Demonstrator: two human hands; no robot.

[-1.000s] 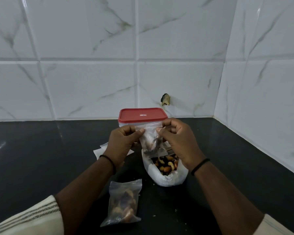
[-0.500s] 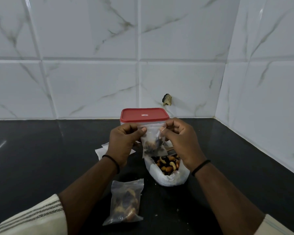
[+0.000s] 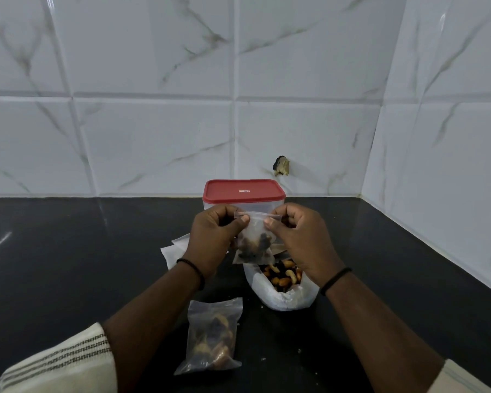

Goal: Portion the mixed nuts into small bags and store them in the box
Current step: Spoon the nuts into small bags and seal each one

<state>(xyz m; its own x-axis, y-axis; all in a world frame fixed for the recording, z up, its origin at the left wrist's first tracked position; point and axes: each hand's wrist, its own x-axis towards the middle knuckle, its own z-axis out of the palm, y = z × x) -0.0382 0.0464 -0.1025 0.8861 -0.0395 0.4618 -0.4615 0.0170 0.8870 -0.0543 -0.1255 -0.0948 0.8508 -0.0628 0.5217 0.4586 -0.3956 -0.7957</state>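
A small clear bag (image 3: pixel 254 242) with nuts in its lower half hangs in the air. My left hand (image 3: pixel 213 239) pinches its top left corner and my right hand (image 3: pixel 301 239) pinches its top right corner along the seal strip. Right below stands the big white bag of mixed nuts (image 3: pixel 281 285), mouth open. A filled small bag (image 3: pixel 213 336) lies flat on the counter near me. Behind my hands stands the clear box with a red lid (image 3: pixel 243 191), lid on.
Several empty small bags (image 3: pixel 175 251) lie on the black counter (image 3: pixel 68 265) behind my left wrist. White tiled walls meet in a corner at the back right. A few crumbs dot the counter near the big bag.
Both hands still pinch the top of the small bag; it has risen a little and hangs straighter.
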